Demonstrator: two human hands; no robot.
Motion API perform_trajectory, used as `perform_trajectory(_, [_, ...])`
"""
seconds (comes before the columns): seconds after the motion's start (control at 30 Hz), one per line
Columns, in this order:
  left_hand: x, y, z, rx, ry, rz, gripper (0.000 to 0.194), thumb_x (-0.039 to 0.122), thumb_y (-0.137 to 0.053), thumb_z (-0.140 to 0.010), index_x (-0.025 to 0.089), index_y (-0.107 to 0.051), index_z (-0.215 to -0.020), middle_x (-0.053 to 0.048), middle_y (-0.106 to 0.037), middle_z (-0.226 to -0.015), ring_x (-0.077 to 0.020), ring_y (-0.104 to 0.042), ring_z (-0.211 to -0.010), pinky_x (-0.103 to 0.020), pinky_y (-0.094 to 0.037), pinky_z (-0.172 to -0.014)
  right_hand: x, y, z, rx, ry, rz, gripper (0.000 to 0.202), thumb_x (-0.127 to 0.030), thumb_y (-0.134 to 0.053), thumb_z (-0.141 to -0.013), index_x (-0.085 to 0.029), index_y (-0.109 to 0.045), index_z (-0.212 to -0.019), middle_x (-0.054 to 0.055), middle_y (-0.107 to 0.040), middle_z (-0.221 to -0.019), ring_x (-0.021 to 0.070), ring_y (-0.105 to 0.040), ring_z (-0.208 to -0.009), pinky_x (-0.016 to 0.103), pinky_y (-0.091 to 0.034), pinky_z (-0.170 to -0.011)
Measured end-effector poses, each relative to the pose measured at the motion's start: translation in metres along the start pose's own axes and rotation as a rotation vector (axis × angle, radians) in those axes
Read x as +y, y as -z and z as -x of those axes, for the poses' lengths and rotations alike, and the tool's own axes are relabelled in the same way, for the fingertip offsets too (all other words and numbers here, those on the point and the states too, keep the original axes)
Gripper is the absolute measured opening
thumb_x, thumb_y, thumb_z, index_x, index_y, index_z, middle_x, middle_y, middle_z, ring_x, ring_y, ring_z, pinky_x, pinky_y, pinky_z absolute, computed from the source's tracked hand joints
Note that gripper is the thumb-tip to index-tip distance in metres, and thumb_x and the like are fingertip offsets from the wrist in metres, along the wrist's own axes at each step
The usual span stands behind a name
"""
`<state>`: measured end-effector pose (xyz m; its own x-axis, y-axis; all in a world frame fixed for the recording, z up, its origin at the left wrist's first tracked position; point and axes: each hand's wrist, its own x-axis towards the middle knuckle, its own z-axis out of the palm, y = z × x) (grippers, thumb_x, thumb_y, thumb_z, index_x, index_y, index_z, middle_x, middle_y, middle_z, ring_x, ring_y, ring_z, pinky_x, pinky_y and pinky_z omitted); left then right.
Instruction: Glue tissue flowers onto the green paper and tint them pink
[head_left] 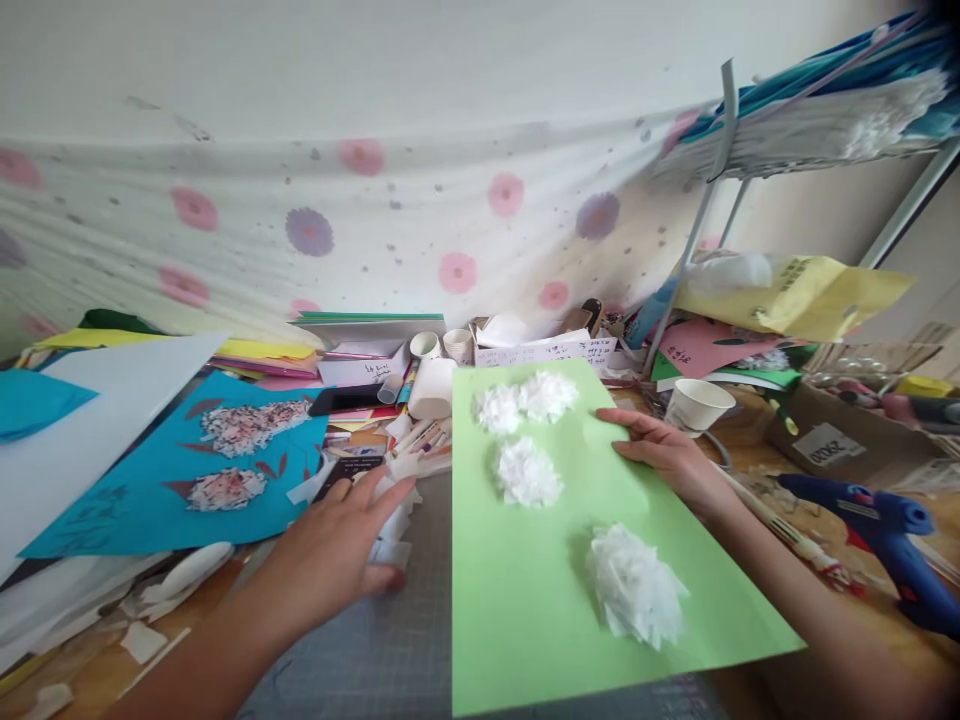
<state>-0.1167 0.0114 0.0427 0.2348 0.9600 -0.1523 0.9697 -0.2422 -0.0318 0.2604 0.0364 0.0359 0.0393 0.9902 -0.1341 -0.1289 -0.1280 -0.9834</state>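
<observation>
My right hand (660,455) holds a light green paper sheet (517,580) at its right edge, fingers over the front; the thumb is hidden. The sheet bears several fluffy white paper clusters: a joined pair (525,400) at the top, one cluster (527,472) below them and a larger cluster (636,588) at lower right. To the left of the sheet, my left hand (341,530) is open with fingers spread, over small white paper pieces (394,515) on a grey cutting mat (360,650). Whether its fingertips touch the pieces I cannot tell.
A blue sheet (142,500) with shredded-paper clusters lies at left. Paper cups (425,346), pens and boxes line the back. At right are a white cup (699,405), a blue glue gun (862,510), a cardboard box (825,430) and a metal rack (694,240).
</observation>
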Motion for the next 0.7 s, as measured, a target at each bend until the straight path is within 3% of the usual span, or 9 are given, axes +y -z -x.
perform_trajectory(0.13, [0.011, -0.002, -0.015, -0.041, -0.088, -0.060, 0.065, 0.033, -0.054, -0.081, 0.028, -0.034, -0.144, -0.018, -0.038, -0.145, -0.0371, -0.051, -0.119, -0.047, -0.044, -0.093, 0.005, -0.016, 0.004, -0.064, -0.091, -0.037, 0.054, -0.022, -0.071, -0.061, -0.022, -0.061, -0.113, 0.001, -0.072, -0.082, 0.0138, -0.064, -0.054, 0.026, -0.051, -0.052])
perform_trajectory(0.2, [0.011, 0.002, -0.022, -0.068, -0.137, -0.081, 0.060, 0.024, -0.050, -0.081, 0.022, -0.041, -0.140, -0.020, -0.049, -0.133, -0.0343, -0.061, -0.103, -0.044, -0.049, -0.083, 0.007, -0.019, 0.004, -0.086, -0.122, -0.052, 0.053, -0.021, -0.071, -0.060, -0.022, -0.060, -0.112, 0.001, -0.072, -0.079, 0.0141, -0.063, -0.053, 0.027, -0.050, -0.052])
perform_trajectory(0.33, [0.013, 0.009, -0.037, -0.069, -0.179, -0.098, 0.038, 0.009, -0.047, -0.069, 0.016, -0.064, -0.102, -0.016, -0.062, -0.103, -0.0290, -0.065, -0.077, -0.036, -0.049, -0.063, 0.010, -0.024, 0.003, -0.133, -0.138, -0.066, 0.052, -0.021, -0.070, -0.060, -0.021, -0.059, -0.111, 0.001, -0.071, -0.077, 0.0154, -0.064, -0.054, 0.028, -0.050, -0.052])
perform_trajectory(0.47, [0.014, 0.012, -0.049, -0.024, -0.211, -0.083, 0.027, 0.004, -0.045, -0.062, 0.019, -0.064, -0.075, -0.008, -0.064, -0.083, -0.0251, -0.063, -0.072, -0.031, -0.045, -0.061, 0.013, -0.029, 0.005, -0.122, -0.157, -0.066, 0.048, -0.021, -0.068, -0.061, -0.020, -0.059, -0.108, 0.000, -0.070, -0.071, 0.0146, -0.063, -0.051, 0.027, -0.049, -0.051])
perform_trajectory(0.6, [-0.003, 0.036, -0.049, 0.071, -0.171, -0.026, 0.019, 0.006, -0.047, -0.066, 0.019, -0.061, -0.069, -0.006, -0.065, -0.088, -0.0233, -0.062, -0.079, -0.027, -0.042, -0.063, 0.014, -0.030, 0.004, -0.120, -0.167, -0.074, 0.048, -0.020, -0.067, -0.060, -0.020, -0.059, -0.107, 0.000, -0.070, -0.069, 0.0148, -0.062, -0.049, 0.027, -0.049, -0.049])
perform_trajectory(0.7, [-0.026, 0.068, -0.044, 0.208, -0.076, 0.043, 0.023, 0.012, -0.044, -0.074, 0.017, -0.063, -0.087, -0.007, -0.065, -0.098, -0.0239, -0.059, -0.088, -0.027, -0.040, -0.070, 0.016, -0.028, 0.002, -0.115, -0.168, -0.092, 0.049, -0.019, -0.067, -0.061, -0.020, -0.059, -0.109, 0.000, -0.070, -0.069, 0.0149, -0.063, -0.050, 0.027, -0.049, -0.049])
